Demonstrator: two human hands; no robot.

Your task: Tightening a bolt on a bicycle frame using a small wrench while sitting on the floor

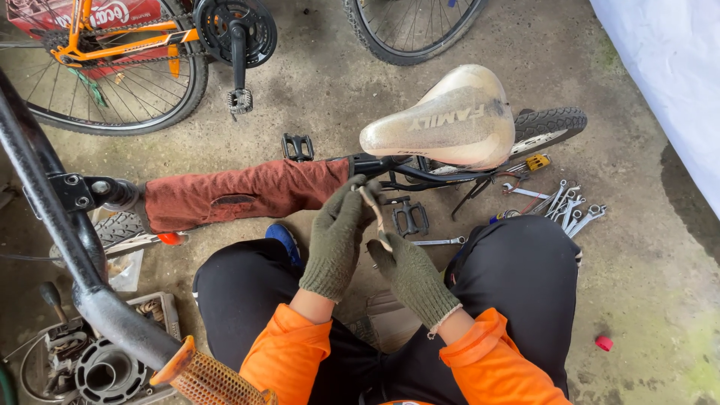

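Both of my hands wear olive knit gloves and meet just below a bicycle frame [409,174]. My left hand [337,232] pinches the upper end of a thin tan strip [373,208]. My right hand [409,271] grips the strip's lower end. The strip runs between them, close to the frame tube under a worn cream saddle [450,120]. A rust-red cloth [240,191] wraps the frame to the left. My orange sleeves and black trousers fill the bottom of the view.
Several wrenches [566,206] lie fanned on the concrete at right, near a yellow tool [537,162]. A black pedal [409,217] sits by my hands. An orange bicycle [127,45] stands at top left. A handlebar with orange grip [199,375] crosses the lower left above greasy parts [105,367]. A small red cap [604,343] lies at right.
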